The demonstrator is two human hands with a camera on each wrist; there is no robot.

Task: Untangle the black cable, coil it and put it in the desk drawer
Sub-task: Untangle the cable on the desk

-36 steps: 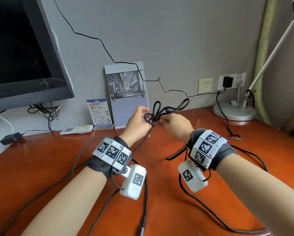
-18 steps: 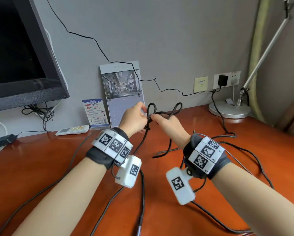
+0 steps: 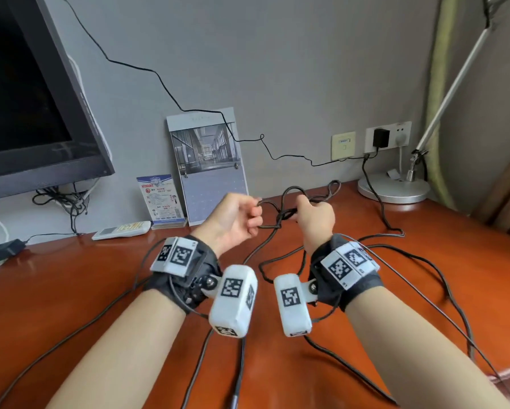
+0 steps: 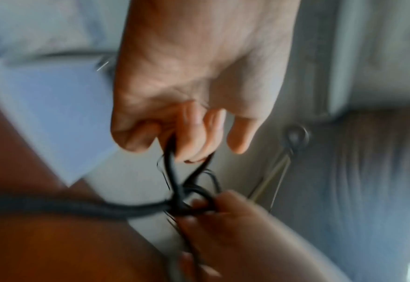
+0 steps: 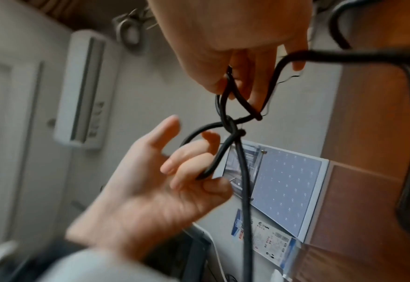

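Two hands pinched the black cable (image 3: 273, 228); its knot (image 3: 287, 215) lay between left hand (image 3: 233, 222) and right hand (image 3: 317, 219) fingers.

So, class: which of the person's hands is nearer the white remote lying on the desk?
Left. The left hand holds the black cable just right of the white remote; the right hand is farther right, beyond the knot.
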